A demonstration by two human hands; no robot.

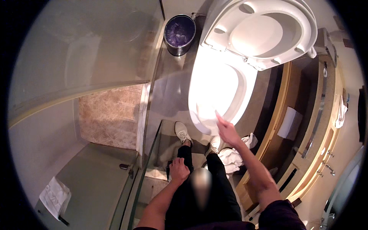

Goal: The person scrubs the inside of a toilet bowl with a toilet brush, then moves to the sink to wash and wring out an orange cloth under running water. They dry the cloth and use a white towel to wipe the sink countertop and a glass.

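Note:
My right hand (227, 132) reaches over the front rim of a white toilet (199, 124), its index finger stretched out toward the bowl. The other fingers look partly curled, and I see nothing held in them. The toilet's seat (306, 27) stands raised at the back. My left hand (179, 171) rests on my left leg near the knee, fingers laid over the dark trousers. Both my white shoes (183, 132) are on the floor before the toilet. Beside my right leg lies crumpled white cloth (230, 159).
A dark round bin (178, 51) with a purplish liner stands left of the toilet. Glass shower panels (96, 42) and a brown shower floor (111, 115) are on the left. On the right, a wooden vanity (274, 130) holds a white roll (290, 122). A white towel (55, 197) hangs at lower left.

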